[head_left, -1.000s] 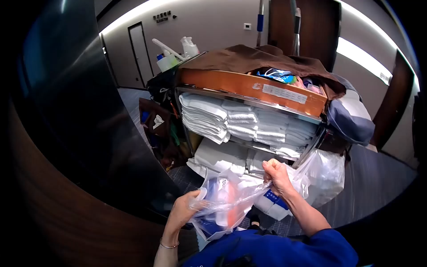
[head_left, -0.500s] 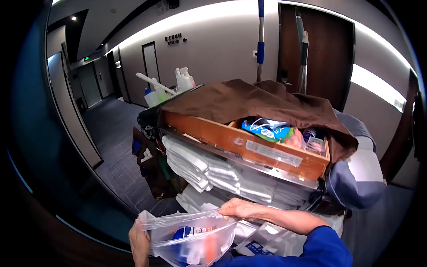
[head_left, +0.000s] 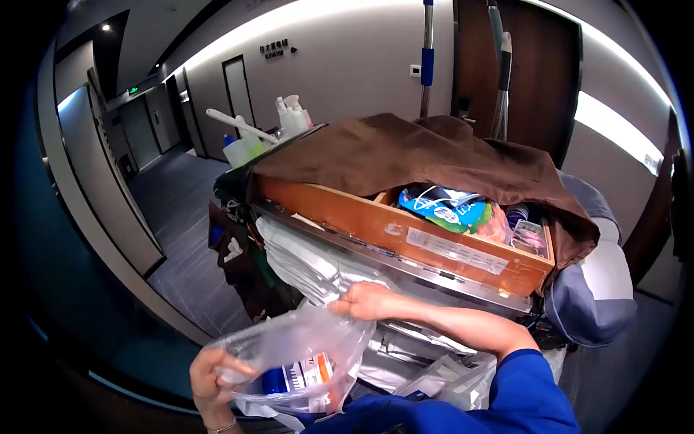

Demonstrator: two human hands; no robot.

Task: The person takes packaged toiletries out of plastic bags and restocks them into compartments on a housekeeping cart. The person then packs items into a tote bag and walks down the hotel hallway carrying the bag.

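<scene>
A clear plastic bag (head_left: 289, 340) is stretched between my two hands, its mouth facing up. My left hand (head_left: 215, 372) grips the bag's left rim, fingers curled over the edge. On the far right rim, my right hand (head_left: 365, 300) pinches the plastic in closed fingers. Inside lies a blue, white and orange package (head_left: 300, 374), seen partly through the film; its kind is unclear. Just beyond my right hand are folded white towels (head_left: 300, 260) on the cart's shelf.
A brown cloth (head_left: 405, 155) partly covers the cart's open wooden drawer (head_left: 318, 206), which holds packets and small items. White bottles (head_left: 291, 116) and a brush stand at the back left. Grey-blue bag (head_left: 593, 289) hangs right. More plastic bags (head_left: 463, 380) lie below. A carpeted corridor (head_left: 173, 195) runs left.
The bag's mouth has been spread wider, showing more of the package inside. Both hands have shifted slightly left, my right hand also upward. The view has moved a little.
</scene>
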